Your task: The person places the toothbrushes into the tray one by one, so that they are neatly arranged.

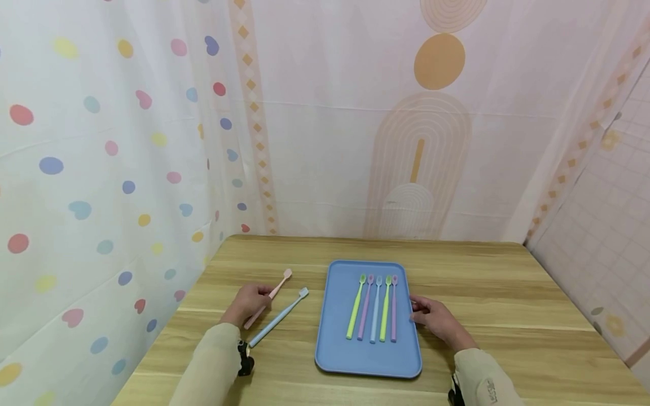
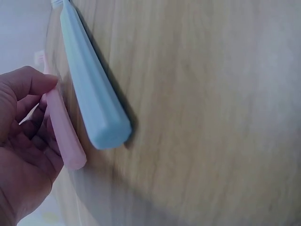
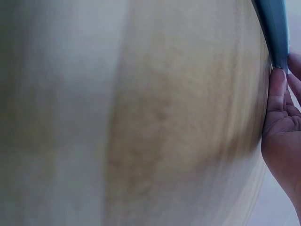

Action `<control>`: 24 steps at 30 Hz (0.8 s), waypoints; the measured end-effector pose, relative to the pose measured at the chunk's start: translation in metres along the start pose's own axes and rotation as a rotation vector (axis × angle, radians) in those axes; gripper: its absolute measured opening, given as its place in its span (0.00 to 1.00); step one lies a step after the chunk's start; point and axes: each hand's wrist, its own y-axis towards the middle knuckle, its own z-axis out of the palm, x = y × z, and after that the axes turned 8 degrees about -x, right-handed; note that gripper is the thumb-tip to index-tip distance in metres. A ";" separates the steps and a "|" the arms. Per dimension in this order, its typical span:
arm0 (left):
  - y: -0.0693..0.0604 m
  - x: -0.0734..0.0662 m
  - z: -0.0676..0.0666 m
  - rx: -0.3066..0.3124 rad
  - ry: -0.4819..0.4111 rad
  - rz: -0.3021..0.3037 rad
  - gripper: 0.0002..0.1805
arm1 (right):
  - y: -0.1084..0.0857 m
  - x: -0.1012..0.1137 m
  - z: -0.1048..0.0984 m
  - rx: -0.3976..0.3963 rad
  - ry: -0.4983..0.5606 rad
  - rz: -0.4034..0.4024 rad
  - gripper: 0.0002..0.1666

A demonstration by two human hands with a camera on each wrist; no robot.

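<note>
On the left of the table, my left hand [image 1: 252, 301] pinches a pink toothbrush [image 2: 65, 129] between thumb and fingers, around its handle. Close beside it a light blue toothbrush [image 1: 278, 323] lies on the wood, apart from the fingers. A blue tray [image 1: 337, 349] stands to the right of both, with several toothbrushes side by side in it: yellow-green [image 1: 355, 313], purple [image 1: 365, 313] and light blue [image 1: 376, 313]. My right hand [image 1: 434, 317] grips the tray's right rim, thumb and fingers at the edge in the right wrist view.
The wooden table [image 1: 487, 293] reaches back to a patterned curtain [image 1: 325, 158]. Another curtain with coloured dots [image 1: 101, 192] hangs along the left side. Dark wrist straps [image 1: 246, 359] sit at the sleeves.
</note>
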 end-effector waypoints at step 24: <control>0.002 -0.019 0.016 -0.152 -0.180 0.080 0.15 | -0.001 0.003 -0.001 0.016 0.027 0.021 0.31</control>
